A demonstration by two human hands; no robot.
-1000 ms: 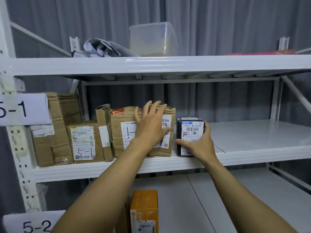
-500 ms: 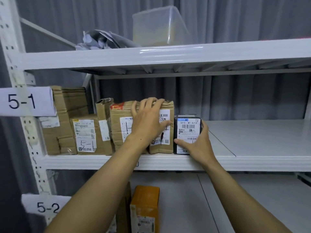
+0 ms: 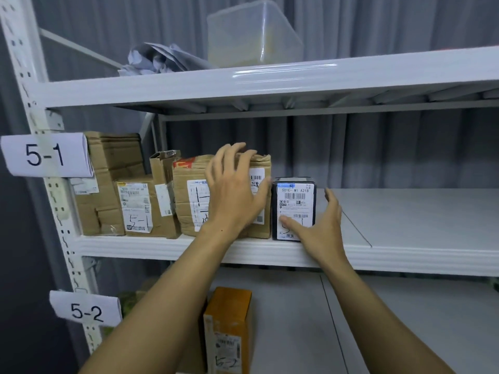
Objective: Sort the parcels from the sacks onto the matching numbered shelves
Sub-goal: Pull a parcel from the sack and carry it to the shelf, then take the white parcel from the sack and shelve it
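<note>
Standing black box (image 3: 294, 209): label out on shelf 5-1 (image 3: 135, 247), snug against brown parcel (image 3: 181, 190).
Left hand (image 3: 236, 195): fingers spread, steadying that parcel.
Right hand (image 3: 322, 228): open, thumb on box.

A clear plastic tub (image 3: 253, 33) stood at 12 o'clock in the view, its inside faintly yellow low down. Just beside it, at its 9 o'clock, lay a crumpled heap of grey wrapping (image 3: 159, 59). A grey pleated curtain (image 3: 378, 25) hung behind everything, filling the back from 9 to 3 o'clock.
</note>
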